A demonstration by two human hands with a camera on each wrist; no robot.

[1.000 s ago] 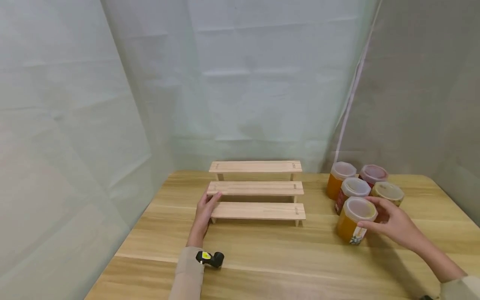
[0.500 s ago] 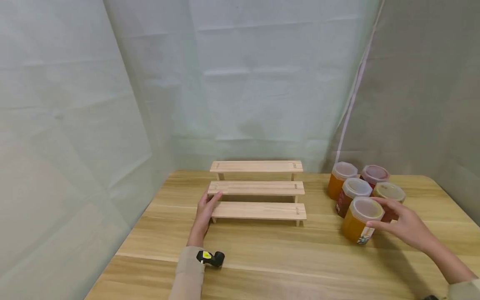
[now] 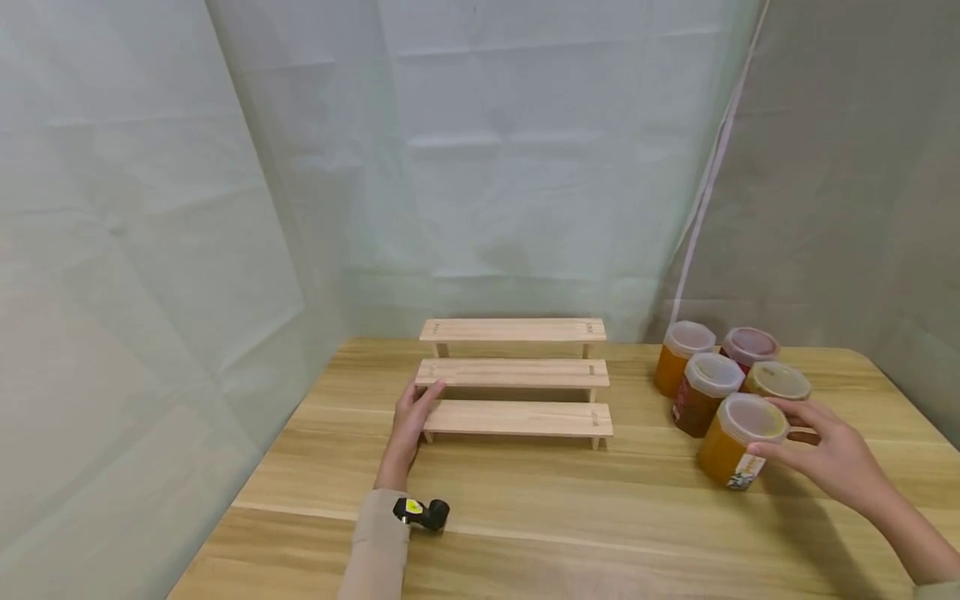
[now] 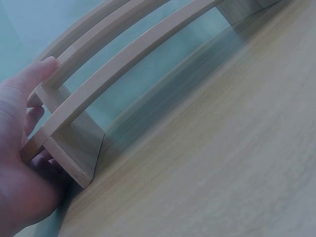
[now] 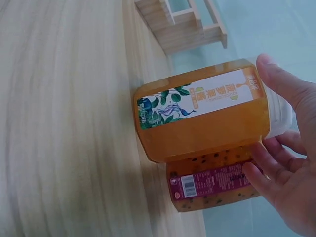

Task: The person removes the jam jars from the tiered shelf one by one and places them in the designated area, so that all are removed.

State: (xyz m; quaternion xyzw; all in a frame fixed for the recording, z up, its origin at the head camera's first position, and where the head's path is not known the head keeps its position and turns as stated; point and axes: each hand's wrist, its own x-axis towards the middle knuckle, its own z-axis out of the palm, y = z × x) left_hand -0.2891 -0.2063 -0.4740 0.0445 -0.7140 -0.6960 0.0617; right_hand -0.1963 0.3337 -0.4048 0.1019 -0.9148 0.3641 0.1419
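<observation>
My right hand (image 3: 840, 458) holds a jar of amber contents (image 3: 731, 454) near its translucent lid, thumb on one side and fingers on the other. A white label with leaves and a bird runs down this jar (image 5: 197, 103) in the right wrist view. Whether its base touches the table cannot be told. My left hand (image 3: 408, 421) grips the left end of a three-step wooden stand (image 3: 517, 417). In the left wrist view the thumb lies over a shelf of the stand (image 4: 98, 81), with the fingers partly hidden behind its side.
Behind the held jar stand an orange jar (image 3: 671, 371), a dark red-brown jar (image 3: 693, 408), a red-lidded jar (image 3: 750, 346) and a yellowish-lidded jar (image 3: 778, 381). They sit on a wooden table (image 3: 525, 517). Pale cloth (image 3: 510, 167) hangs behind and beside it.
My right hand has carried the amber jar to the right, away from the stand. My left hand stays on the stand's left end.
</observation>
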